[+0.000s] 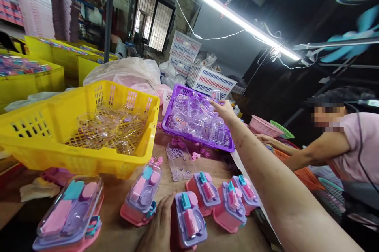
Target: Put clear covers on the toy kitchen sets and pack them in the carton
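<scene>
My right hand [224,110] reaches over a purple basket [201,141], its fingers closed at the edge of a clear plastic cover [215,94]. Many similar covers lie heaped in that basket. Close to me, my left hand [160,220] rests against the left side of a pink and purple toy box [191,220]; some of its fingers are hidden. Three similar uncovered boxes, one of them this toy box [231,206], stand to its right. Left of my left hand are a covered toy box [142,194] and a larger-looking covered toy box [71,214].
A yellow crate [89,153] with clear covers stands at left. Small purple parts [177,155] lie on a plastic bag, with pink pieces [195,156] around. A co-worker [352,137] leans in at right near an orange basket [308,173]. White crates [210,80] stand behind.
</scene>
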Tool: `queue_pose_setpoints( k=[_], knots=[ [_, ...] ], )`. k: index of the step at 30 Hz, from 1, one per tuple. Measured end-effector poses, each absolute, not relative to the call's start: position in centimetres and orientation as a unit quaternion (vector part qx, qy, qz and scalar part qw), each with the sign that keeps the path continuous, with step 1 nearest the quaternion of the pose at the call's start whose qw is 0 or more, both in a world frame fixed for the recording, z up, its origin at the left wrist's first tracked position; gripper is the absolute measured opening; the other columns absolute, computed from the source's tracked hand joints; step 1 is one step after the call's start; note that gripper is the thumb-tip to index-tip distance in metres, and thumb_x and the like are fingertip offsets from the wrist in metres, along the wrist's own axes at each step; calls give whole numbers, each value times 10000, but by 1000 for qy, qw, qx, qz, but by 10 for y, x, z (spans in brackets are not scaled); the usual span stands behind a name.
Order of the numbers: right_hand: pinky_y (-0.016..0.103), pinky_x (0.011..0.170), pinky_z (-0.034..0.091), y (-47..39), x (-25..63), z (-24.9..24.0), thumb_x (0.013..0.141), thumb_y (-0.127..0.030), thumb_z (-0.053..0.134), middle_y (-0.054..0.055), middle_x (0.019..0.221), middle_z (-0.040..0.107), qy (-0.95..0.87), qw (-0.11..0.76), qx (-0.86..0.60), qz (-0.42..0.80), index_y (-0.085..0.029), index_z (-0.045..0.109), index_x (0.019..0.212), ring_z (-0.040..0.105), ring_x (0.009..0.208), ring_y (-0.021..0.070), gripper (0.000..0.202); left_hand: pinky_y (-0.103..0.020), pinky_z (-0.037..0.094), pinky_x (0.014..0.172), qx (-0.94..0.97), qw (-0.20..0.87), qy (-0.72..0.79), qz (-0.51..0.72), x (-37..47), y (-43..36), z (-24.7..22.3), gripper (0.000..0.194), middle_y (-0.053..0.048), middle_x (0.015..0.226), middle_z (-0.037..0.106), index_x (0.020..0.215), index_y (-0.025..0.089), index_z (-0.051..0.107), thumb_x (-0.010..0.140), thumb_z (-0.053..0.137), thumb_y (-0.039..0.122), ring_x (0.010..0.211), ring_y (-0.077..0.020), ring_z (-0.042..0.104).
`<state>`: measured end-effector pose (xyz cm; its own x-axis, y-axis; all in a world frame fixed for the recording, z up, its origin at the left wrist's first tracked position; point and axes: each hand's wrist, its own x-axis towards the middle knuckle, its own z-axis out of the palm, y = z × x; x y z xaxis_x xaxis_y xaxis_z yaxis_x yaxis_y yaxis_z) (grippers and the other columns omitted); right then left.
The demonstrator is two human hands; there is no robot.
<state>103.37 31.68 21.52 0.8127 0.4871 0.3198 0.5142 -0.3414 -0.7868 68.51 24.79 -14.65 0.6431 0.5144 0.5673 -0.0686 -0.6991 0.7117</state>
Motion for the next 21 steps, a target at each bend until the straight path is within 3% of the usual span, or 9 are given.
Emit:
queue_pose_setpoints(
  k=[3,5,7,8,11,14,16,18,21],
  knots=[
    [328,801,628,299,1005,221,847,-733,791,79,1115,739,-334,546,-766,48,-274,493,1337,751,937,225,735,-590,595,1218,826,373,127,404,685,248,-146,1384,-236,1636,571,1801,273,180,734,1048,425,1496,-480,611],
    [302,817,652,276,980,222,858,-754,764,69,1108,761,-368,575,-723,105,-298,478,1387,776,962,214,755,-603,578,1241,821,382,124,406,685,248,-145,1355,-226,1665,550,1794,293,174,754,1036,405,1531,-476,581],
    [269,788,665,243,952,219,864,-716,810,54,1141,779,-405,598,-663,198,-330,466,1464,789,928,185,792,-616,557,1265,816,399,119,400,684,248,-143,1322,-213,1692,526,1786,315,162,781,1016,389,1559,-465,555],
    [230,700,649,225,939,215,878,-684,840,44,1173,786,-420,606,-628,250,-356,456,1509,773,821,147,809,-622,550,1273,815,409,117,394,684,248,-140,1305,-207,1700,517,1783,327,154,795,1005,385,1565,-458,550],
    [133,449,494,170,901,195,913,-560,915,39,1341,771,-432,613,-560,351,-465,401,1615,613,540,37,875,-642,536,1280,812,437,108,372,678,251,-128,1213,-188,1688,525,1759,352,182,833,965,369,1559,-441,558],
    [152,481,546,126,871,166,869,-497,977,62,1485,713,-410,632,-539,377,-545,367,1649,692,635,68,991,-648,513,1292,815,464,112,329,663,251,-108,1137,-177,1663,540,1727,336,230,855,958,371,1558,-421,555],
    [206,496,587,108,853,143,847,-712,918,63,1515,689,-384,656,-509,405,-568,413,1612,749,721,130,928,-647,502,1294,819,474,115,301,651,250,-92,1129,-179,1632,563,1705,300,287,826,991,391,1544,-420,562],
    [235,462,569,100,838,121,868,-946,704,43,1492,695,-352,676,-478,437,-558,509,1516,726,667,138,780,-652,489,1297,823,478,117,284,641,248,-77,1094,-170,1600,589,1649,276,394,767,1033,377,1522,-427,572],
    [274,488,585,102,820,96,941,-985,506,15,1395,723,-323,679,-479,452,-484,604,1377,670,598,123,671,-647,492,1291,818,485,131,281,634,247,-65,1078,-152,1568,614,1598,270,462,715,1070,384,1482,-420,600]
  ],
)
